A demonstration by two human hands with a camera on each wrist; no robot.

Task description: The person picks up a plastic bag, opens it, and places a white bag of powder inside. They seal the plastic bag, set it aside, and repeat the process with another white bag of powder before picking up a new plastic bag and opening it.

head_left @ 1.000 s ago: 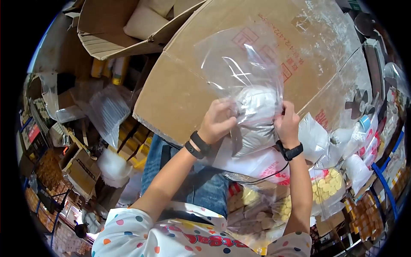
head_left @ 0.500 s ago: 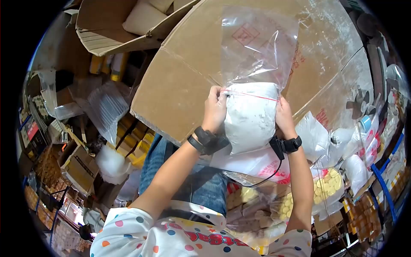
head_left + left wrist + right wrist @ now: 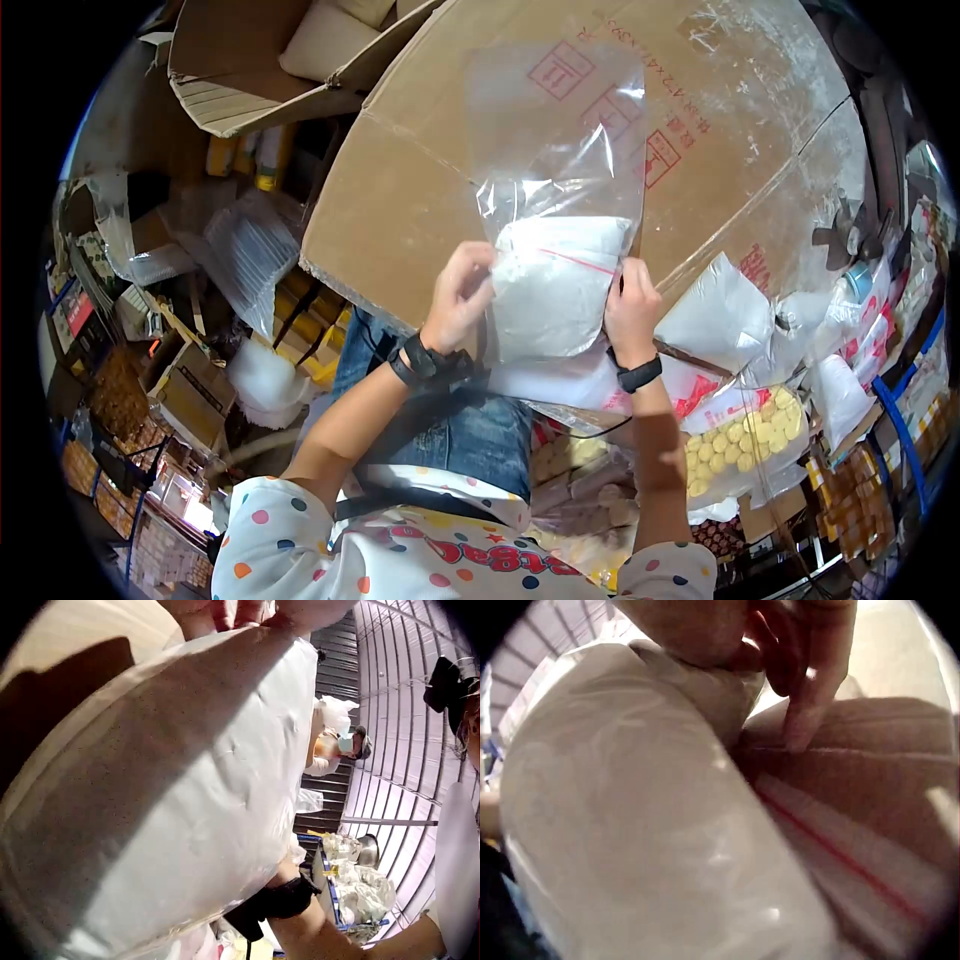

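A bag of white powder [image 3: 548, 310] with a red zip line lies flat near the cardboard's front edge. A long clear plastic bag [image 3: 555, 130] overlaps its top and stretches away from the person. At the powder bag's left side, the left hand [image 3: 460, 298] pinches the edge with curled fingers. The right hand [image 3: 632, 312] grips the opposite edge near the red line. Close up in the left wrist view, the full white bag [image 3: 187, 787] bulges below the fingers. Thumb and fingers meet at the bag's edge [image 3: 630, 795] in the right wrist view.
Printed cardboard [image 3: 400, 200] forms the work surface. Another white bag [image 3: 715, 315] lies right of the right hand. An open carton [image 3: 240, 115] stands at the far left. A pack of round yellow pieces [image 3: 745, 440] sits lower right, below the cardboard.
The powder bag has turned its red-lined face up and shifted left and slightly toward the person, both hands with it. The clear bag has flattened out on the cardboard.
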